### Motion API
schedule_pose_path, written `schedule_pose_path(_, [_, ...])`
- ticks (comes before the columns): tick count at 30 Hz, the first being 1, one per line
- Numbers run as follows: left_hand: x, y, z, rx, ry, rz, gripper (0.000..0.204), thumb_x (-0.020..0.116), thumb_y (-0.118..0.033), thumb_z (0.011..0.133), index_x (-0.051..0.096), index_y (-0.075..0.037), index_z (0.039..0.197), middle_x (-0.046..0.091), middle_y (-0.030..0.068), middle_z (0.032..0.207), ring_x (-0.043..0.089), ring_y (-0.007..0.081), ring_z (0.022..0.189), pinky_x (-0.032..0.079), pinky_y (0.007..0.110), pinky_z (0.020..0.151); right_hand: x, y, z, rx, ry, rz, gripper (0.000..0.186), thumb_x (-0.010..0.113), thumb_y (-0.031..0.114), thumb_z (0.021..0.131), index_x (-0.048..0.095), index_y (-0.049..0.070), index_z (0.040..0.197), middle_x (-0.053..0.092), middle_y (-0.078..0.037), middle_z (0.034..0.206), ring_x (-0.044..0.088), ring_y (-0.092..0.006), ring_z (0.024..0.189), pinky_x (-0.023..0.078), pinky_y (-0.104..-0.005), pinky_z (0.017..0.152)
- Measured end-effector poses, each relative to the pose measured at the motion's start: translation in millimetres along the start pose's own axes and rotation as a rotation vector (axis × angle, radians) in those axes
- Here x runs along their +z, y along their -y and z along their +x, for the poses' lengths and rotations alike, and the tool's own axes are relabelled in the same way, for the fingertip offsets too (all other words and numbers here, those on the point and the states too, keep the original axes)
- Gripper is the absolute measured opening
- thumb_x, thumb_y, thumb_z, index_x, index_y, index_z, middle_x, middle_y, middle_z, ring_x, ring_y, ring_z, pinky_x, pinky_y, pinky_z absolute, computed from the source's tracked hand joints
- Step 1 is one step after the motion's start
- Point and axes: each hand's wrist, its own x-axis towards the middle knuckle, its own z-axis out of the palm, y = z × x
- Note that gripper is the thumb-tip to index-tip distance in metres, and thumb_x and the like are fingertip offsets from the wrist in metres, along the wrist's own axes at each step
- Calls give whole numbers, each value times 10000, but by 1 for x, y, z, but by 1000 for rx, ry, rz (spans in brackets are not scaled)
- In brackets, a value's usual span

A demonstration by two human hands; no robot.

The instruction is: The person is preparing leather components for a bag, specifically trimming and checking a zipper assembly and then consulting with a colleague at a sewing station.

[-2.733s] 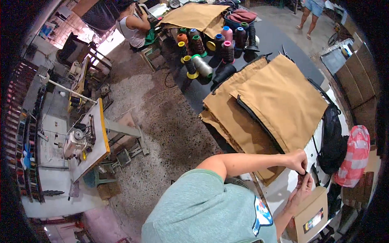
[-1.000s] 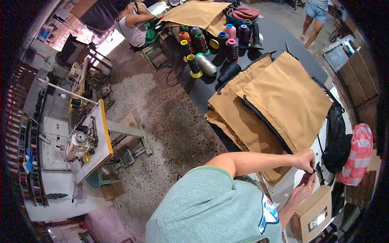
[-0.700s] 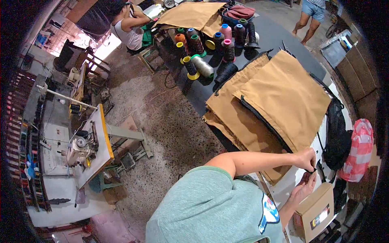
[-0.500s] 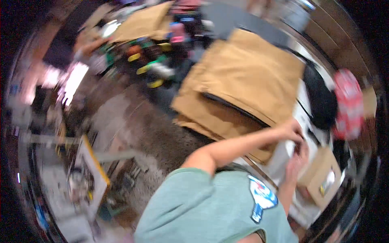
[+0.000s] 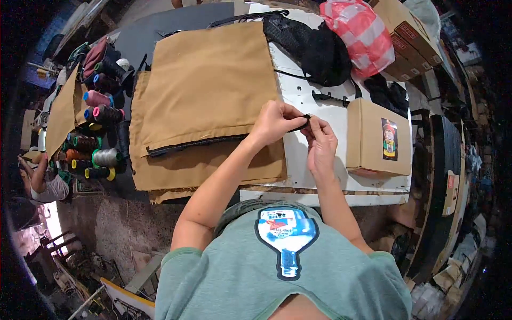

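View: swung round; both hands sit mid-frame now, grip much as a second ago.
Left hand (image 5: 276, 124): fingers pinching end of black strip (image 5: 197, 143).
Right hand (image 5: 322, 145): fingers apparently pinching same end.
Black strip: along near edge of tan panel (image 5: 213, 80), above white tabletop (image 5: 297, 160) at held end.
Meaning: likely same handwork, no visible release.

Fabric (image 5: 210, 80) left of box (image 5: 367, 140)

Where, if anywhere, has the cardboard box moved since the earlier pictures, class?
No, not visibly: the cardboard box still stands at the same end of the white tabletop; the view has turned.
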Motion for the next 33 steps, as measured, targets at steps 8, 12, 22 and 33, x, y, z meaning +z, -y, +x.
schedule_pose_path(8, [-3,-1,-1,-21,-26,2,182,664,-127,710,668,37,790,646,76,661,574,80,583,470,227,548,4,8,1,-5,0,-71,156,619,129,819,597,-3,900,625,-66,835,579,-123,722,470,-241,658])
schedule_pose_path(12, [-4,-3,0,-99,-10,-48,188,677,-131,709,667,36,795,648,73,684,580,83,606,472,220,564,5,13,6,-26,-16,-58,155,616,126,820,601,-8,897,631,-83,853,584,-127,712,472,-244,655])
schedule_pose_path(22, [-6,-2,1,-140,-6,-110,222,706,-155,685,666,41,781,645,72,681,575,80,604,467,218,558,10,9,5,-74,16,-87,138,614,96,820,604,-25,885,623,-94,849,592,-131,721,500,-243,680])
schedule_pose_path(33, [-5,0,3,-106,-15,-120,202,703,-144,678,669,38,758,638,67,659,565,77,587,458,215,541,10,10,5,-72,43,-133,132,587,91,836,586,-21,905,616,-94,883,590,-147,780,484,-273,737])
